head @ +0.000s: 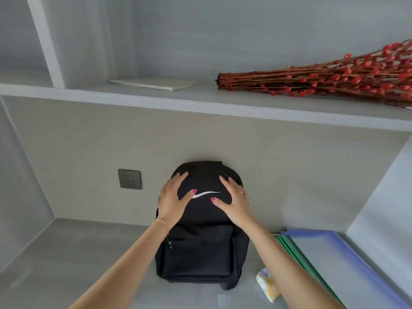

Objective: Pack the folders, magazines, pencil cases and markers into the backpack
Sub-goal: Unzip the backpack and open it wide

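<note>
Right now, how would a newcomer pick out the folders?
Start at the black backpack standing against the back wall of the grey desk. Look to its right, beside the right forearm: the folders lie flat in a fanned stack. They are the only blue and green sheets there, far larger than the small patterned item beside them.

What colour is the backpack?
Black, with a white swoosh mark; the backpack shows clearly in the head view.

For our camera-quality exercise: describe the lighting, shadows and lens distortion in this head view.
Head view: soft, even light with no harsh glare; the black backpack loses detail in its dark fabric; the wide-angle lens tilts the shelf edge and splays the walls; the dried red-bud branches look slightly soft.
</note>
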